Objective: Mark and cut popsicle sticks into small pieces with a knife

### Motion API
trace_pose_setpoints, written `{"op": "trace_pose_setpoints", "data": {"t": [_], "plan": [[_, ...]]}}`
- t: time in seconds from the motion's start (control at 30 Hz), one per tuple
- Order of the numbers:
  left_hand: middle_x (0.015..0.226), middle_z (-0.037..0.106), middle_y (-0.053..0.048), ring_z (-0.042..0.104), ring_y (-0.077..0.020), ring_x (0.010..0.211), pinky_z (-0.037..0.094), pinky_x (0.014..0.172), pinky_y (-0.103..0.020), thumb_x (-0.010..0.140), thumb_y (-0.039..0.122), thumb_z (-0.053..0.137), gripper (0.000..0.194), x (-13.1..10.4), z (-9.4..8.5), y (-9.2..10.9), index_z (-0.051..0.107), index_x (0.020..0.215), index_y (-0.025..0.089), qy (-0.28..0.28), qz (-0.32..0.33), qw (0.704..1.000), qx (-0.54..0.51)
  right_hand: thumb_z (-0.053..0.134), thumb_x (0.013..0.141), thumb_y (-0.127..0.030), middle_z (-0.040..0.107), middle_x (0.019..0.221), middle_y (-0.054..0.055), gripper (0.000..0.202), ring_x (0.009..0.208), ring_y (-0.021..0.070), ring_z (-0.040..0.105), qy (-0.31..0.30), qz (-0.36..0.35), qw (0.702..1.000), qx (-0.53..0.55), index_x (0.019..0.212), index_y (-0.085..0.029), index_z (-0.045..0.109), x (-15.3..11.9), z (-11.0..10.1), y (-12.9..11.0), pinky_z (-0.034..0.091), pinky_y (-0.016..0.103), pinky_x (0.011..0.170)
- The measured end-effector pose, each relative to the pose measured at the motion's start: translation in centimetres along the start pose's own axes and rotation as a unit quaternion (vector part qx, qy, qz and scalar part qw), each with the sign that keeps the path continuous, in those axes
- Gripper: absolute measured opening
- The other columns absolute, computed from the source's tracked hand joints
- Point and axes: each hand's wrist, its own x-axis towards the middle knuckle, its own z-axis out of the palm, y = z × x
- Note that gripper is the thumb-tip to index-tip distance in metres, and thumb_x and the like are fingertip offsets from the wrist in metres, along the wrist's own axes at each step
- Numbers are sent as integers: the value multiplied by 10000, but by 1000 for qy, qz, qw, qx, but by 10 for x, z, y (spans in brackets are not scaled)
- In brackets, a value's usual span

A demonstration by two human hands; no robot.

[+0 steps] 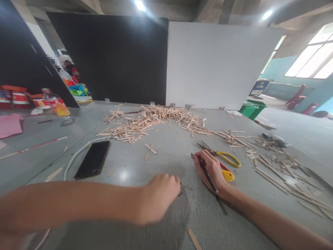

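My right hand [210, 168] is closed around a dark, slim craft knife [208, 175], whose short blade points up and left. Just beyond and beside it lie scissors with yellow handles [228, 158] and a yellow-ended tool [227, 174]. My left hand [162, 194] is blurred, its fingers curled toward the tabletop; small dark bits show at its fingertips, and what it holds, if anything, I cannot make out. Two crossed wooden sticks [150, 151] lie ahead of my left hand. A loose stick [194, 239] rests near the front edge.
A large heap of wooden sticks [161, 116] lies before the black and white panels [208, 66]. More sticks [286, 166] are scattered at right. At left are a phone [93, 159], a white cable [75, 154] and a bottle [61, 110]. A green bin [251, 109] stands beyond.
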Motion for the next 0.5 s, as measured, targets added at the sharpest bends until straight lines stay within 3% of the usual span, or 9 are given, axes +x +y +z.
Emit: {"op": "trace_pose_setpoints", "data": {"t": [0.1,0.17,0.23,0.33,0.37,0.43,0.5], "plan": [[919,764,-192,774,-325,857,636,726,-395,800,-62,688,335,-21,14,23,745,1105,65,-17,-10,1000,8,489,1025,-204,576,794,5,185,655,169,534,-2,-8,1000,-3,884,-218,608,-2,0,0,400,296,632],[908,765,-185,773,-341,844,638,747,-420,714,-48,779,280,-26,16,13,768,965,76,-38,-21,999,9,493,1023,-205,586,801,8,185,656,168,543,-5,-11,1000,-4,878,-218,608,-3,0,0,403,294,630],[904,762,-161,768,-337,821,639,762,-430,624,-38,852,263,-24,14,-13,754,838,79,-61,-36,997,8,493,1020,-200,591,801,9,185,654,166,548,-6,-14,1000,-6,874,-218,605,-3,1,1,403,293,626],[836,744,-111,758,-271,855,621,816,-395,812,26,776,75,-18,14,-62,731,820,85,-75,-84,994,5,491,1016,-191,595,798,9,181,653,166,549,-9,-21,1000,-7,873,-217,598,-3,2,2,401,295,627],[874,742,-89,746,-239,877,618,826,-385,882,96,757,30,-16,15,-79,728,876,92,-77,-101,992,1,490,1016,-191,596,799,10,181,653,165,549,-11,-22,1000,-7,871,-217,595,-3,2,2,401,295,628],[1084,719,-75,716,-207,951,614,850,-397,984,286,701,208,-10,21,-108,691,1112,122,-65,-133,989,-11,487,1016,-189,593,799,9,181,651,163,550,-12,-24,1000,-6,870,-216,591,-3,3,3,399,296,627],[1191,685,-103,702,-225,997,612,847,-398,985,336,699,321,-4,28,-134,653,1231,135,-33,-146,988,-40,483,1016,-184,590,800,7,179,651,162,553,-12,-23,1000,-5,874,-216,587,-4,3,4,397,296,626]]}}
